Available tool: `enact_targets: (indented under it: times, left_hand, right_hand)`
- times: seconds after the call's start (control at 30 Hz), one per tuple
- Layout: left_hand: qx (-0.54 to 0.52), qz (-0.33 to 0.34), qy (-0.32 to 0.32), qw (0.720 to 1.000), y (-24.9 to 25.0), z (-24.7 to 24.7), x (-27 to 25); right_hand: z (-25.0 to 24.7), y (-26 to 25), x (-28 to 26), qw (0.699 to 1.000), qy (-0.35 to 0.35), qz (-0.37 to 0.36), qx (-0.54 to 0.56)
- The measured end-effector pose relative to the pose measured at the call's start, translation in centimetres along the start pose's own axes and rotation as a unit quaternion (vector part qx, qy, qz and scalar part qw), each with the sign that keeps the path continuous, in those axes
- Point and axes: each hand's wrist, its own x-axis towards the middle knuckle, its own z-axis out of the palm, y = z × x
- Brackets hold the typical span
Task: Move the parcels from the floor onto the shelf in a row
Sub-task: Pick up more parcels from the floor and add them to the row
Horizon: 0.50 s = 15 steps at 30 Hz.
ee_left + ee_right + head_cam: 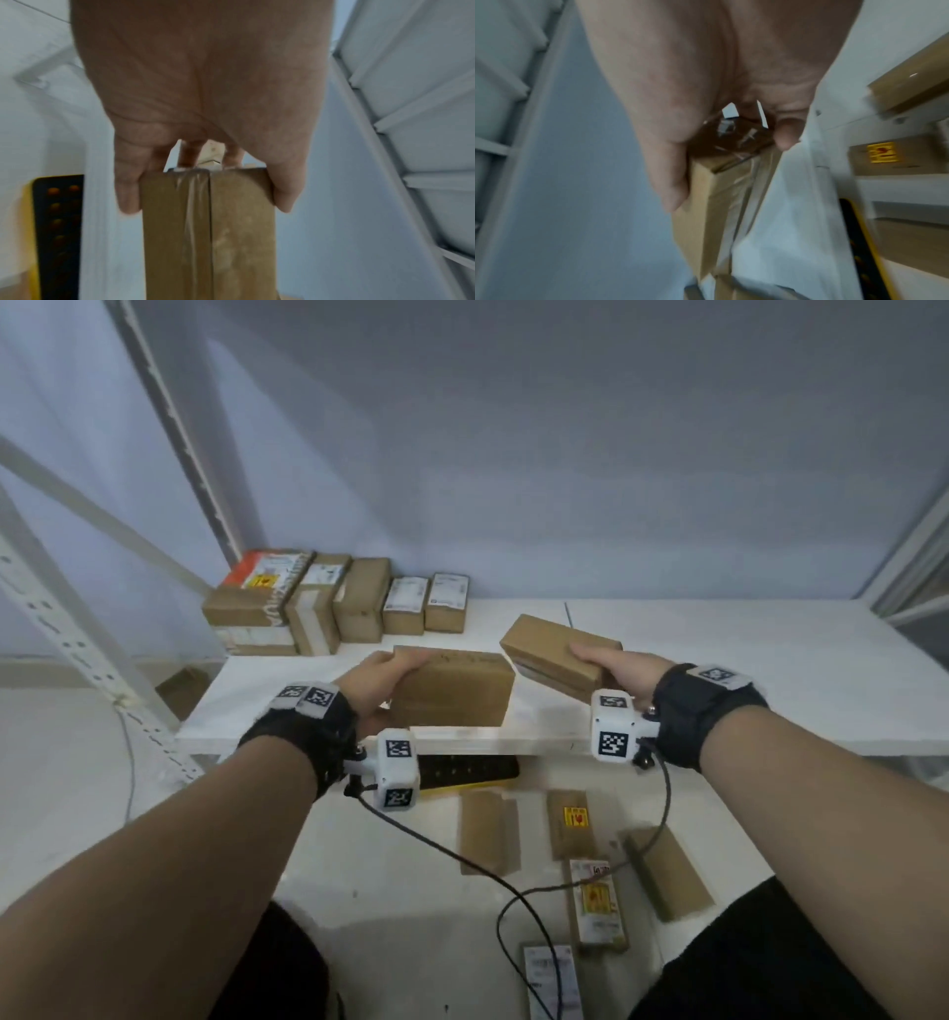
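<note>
above the front edge of the white shelf board (770, 670): left hand (377, 683) gripping one end of a plain brown cardboard parcel (454, 688); right hand (624, 672) gripping a second, tilted brown cardboard parcel (552, 647). back left corner: row of five cardboard parcels (354, 600). floor below: further labelled parcels (598, 901).

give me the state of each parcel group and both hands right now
left hand: grips a plain brown cardboard parcel above the white shelf
right hand: grips a tilted brown taped parcel
shelf parcels: standing in a row
floor parcels: lying flat
</note>
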Motion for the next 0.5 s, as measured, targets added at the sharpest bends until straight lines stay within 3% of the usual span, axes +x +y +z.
enact_targets:
  times: [0.23, 0.5]
  left_hand:
    - [0.015, 0.091, 0.075, 0.993, 1.9, 2.8, 6.8]
    - [0.256, 0.155, 0.114, 0.947, 0.8, 5.2, 12.8]
  right_hand:
    - [2.7, -2.5, 6.4, 0.997, 0.039, -0.040, 0.061]
    - [4.7, 1.2, 12.2, 0.992, 0.115, -0.047, 0.012]
